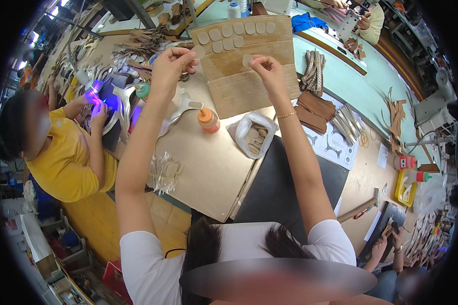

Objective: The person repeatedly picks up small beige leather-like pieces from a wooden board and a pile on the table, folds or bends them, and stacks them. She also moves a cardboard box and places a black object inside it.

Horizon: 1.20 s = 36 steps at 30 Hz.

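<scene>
My right hand [267, 68] has a narrow pinch grip on a small oval tan patch [247, 60], thumb and forefinger closed on its edge so the flat face stays free. My left hand [172, 63] is also raised with fingertips drawn together on another patch [199, 51], pale and rounded, though how firmly it is held I cannot tell. Both hands are lifted over a corrugated cardboard sheet [249, 86] lying on the bench [208, 173]. Along its far edge sits a row of matching oval patches [234, 31], spaced apart, probably so they do not touch one another.

Just in front of the cardboard stands an orange-capped glue bottle [208, 121], close to hand, and beside it an open white plastic bag [252, 134] holding more tan pieces. A black mat [280, 188] lies nearer my body. To my left a person in a yellow shirt [68, 162] works under a violet lamp [94, 94]. Brown leather stacks [315, 108] lie to the right.
</scene>
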Tool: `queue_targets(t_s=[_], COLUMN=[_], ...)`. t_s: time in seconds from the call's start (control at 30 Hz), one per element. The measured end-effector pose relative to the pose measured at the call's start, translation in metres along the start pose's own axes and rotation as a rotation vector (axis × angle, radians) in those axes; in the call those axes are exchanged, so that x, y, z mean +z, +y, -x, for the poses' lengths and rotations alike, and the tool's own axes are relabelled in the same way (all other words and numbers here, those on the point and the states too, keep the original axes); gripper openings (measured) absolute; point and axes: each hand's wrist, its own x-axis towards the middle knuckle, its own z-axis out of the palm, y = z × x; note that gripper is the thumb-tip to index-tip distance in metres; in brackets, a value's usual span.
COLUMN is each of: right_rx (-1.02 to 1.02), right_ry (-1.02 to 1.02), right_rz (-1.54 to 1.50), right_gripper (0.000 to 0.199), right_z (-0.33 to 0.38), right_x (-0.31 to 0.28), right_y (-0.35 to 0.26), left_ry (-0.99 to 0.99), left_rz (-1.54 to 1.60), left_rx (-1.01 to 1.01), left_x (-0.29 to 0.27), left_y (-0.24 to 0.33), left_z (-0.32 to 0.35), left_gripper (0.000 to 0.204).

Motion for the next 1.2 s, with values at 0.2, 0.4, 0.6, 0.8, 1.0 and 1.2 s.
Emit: queue_targets(t_s=[0.2, 0.4, 0.6, 0.8, 1.0, 1.2], right_rx=[-0.468, -0.945, -1.001, -1.007, -0.984, -0.979], right_ry=[-0.04, 0.208, 0.218, 0.199, 0.162, 0.135], right_rz=[0.311, 0.644, 0.79, 0.814, 0.804, 0.815], right_gripper=[0.013, 0.021, 0.027, 0.026, 0.023, 0.022], right_z=[0.083, 0.139, 0.163, 0.174, 0.18, 0.184], right_x=[0.027, 0.04, 0.039, 0.04, 0.04, 0.04], right_y=[-0.089, -0.131, -0.135, -0.139, -0.142, -0.145], left_ry=[-0.054, -0.015, 0.007, -0.045, -0.068, -0.069], left_rz=[-0.156, -0.02, 0.085, 0.19, 0.249, 0.287], left_rx=[0.151, 0.135, 0.161, 0.185, 0.222, 0.24], left_x=[0.027, 0.046, 0.062, 0.064, 0.063, 0.063], left_y=[0.052, 0.066, 0.061, 0.06, 0.059, 0.058], left_z=[0.086, 0.144, 0.167, 0.177, 0.183, 0.186], left_gripper=[0.024, 0.026, 0.024, 0.024, 0.023, 0.023])
